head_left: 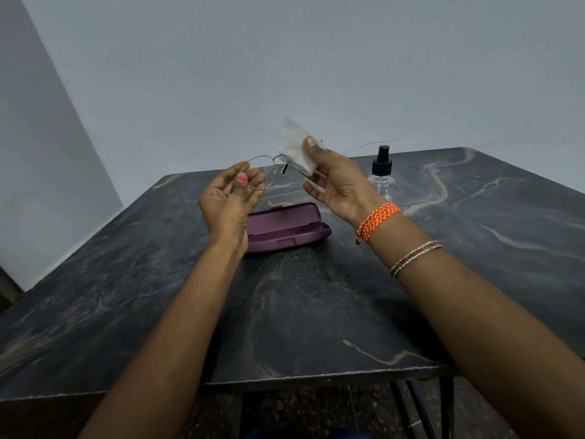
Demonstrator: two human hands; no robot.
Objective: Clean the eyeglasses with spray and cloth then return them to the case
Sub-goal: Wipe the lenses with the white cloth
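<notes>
Plain room, likely home: bare pale wall, dark marble-patterned table.

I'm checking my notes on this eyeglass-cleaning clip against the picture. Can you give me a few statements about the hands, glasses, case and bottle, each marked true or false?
1. The left hand holds the eyeglasses by one lens rim. True.
2. The right hand presses a white cloth against the glasses. True.
3. The purple case is shut. False: it lies open on the table, below the hands.
4. The spray bottle is held in the right hand. False: it stands upright on the table, beyond that hand.
5. The glasses lie inside the case. False: they are held up above the table.
</notes>
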